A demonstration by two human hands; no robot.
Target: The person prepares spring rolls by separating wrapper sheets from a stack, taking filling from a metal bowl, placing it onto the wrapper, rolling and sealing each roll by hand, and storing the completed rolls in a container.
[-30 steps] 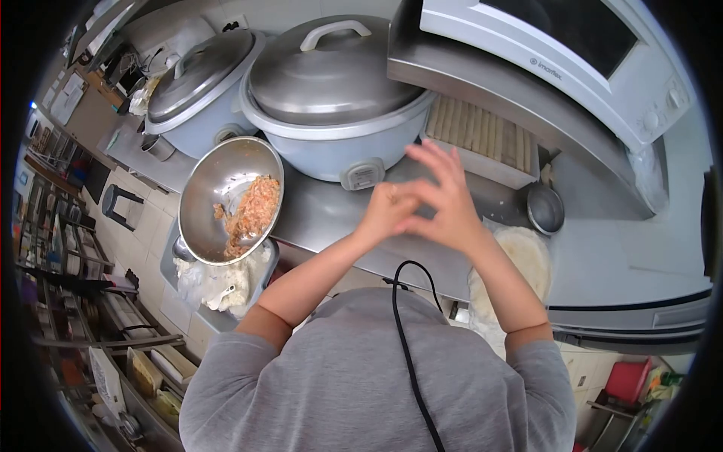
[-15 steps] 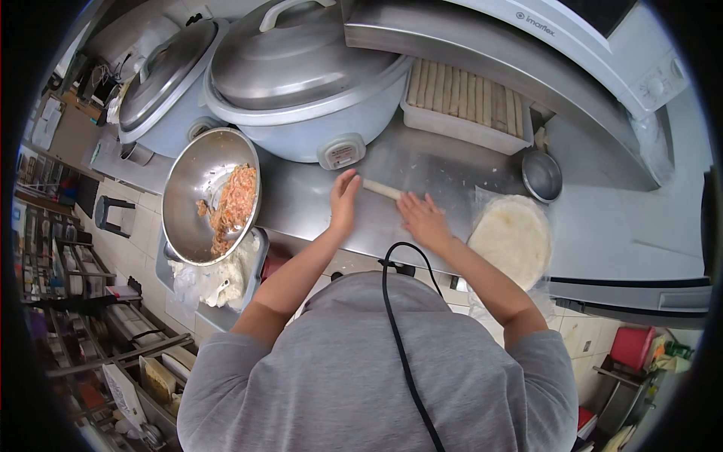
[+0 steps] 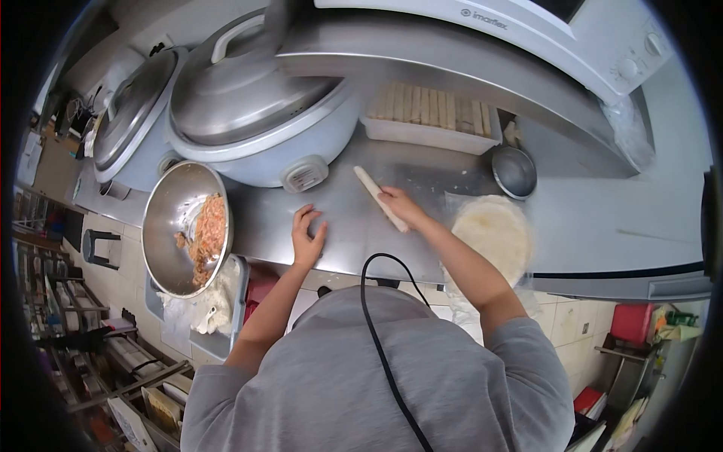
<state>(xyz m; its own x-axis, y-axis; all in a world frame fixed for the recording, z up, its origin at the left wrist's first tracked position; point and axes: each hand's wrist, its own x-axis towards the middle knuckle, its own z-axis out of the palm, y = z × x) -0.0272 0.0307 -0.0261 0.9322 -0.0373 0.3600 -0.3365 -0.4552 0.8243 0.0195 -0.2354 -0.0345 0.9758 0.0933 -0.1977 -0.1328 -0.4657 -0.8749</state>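
A long, thin, pale uncooked spring roll (image 3: 367,181) slants over the steel counter (image 3: 339,248), and the fingers of my right hand (image 3: 399,208) are closed round its middle. My left hand (image 3: 307,236) is apart from the roll, low over the counter near its front edge, with its fingers spread and nothing in them. To the right, below my right forearm, lies a stack of round pale wrappers (image 3: 493,237) on clear plastic. A metal bowl (image 3: 156,245) on the left holds orange-pink minced filling (image 3: 211,230). Behind my hands, a white container (image 3: 425,135) holds several similar rolls lined up side by side.
Two large lidded cookers (image 3: 256,162) stand at the back left. A small metal bowl (image 3: 514,172) sits right of the container. Overhead, a steel shelf (image 3: 452,68) carries a white appliance (image 3: 512,38). Under the metal bowl, a grey tub (image 3: 241,290) holds pale, shredded-looking material in plastic.
My right hand has gone from lying flat on the roll to gripping it, and the roll has turned to a steeper slant. My left hand has drawn away from it. The view has shifted.
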